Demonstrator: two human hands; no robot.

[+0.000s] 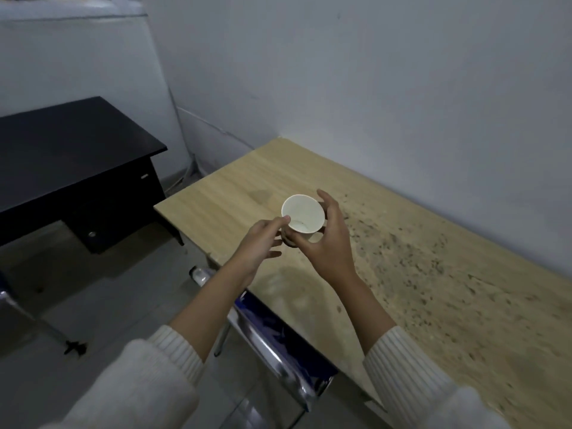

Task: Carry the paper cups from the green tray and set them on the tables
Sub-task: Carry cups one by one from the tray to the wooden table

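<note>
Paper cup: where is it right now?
In the head view the paper cup sits mid-frame, tilted with its mouth toward the camera, between the left hand and right hand above the near-left part of the light wooden table.

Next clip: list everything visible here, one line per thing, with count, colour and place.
paper cup: one, white, held tilted above the wooden table, open mouth toward the camera
wooden table: one, light wood, speckled surface, against the right wall
desk: one, black, left, by the corner
chair: one, blue seat with chrome frame, at the wooden table's near edge
walls: pale grey, behind both tables
sleeves: two, cream, bottom
left hand: fingertips at the cup's rim
right hand: wrapped around the cup
</note>
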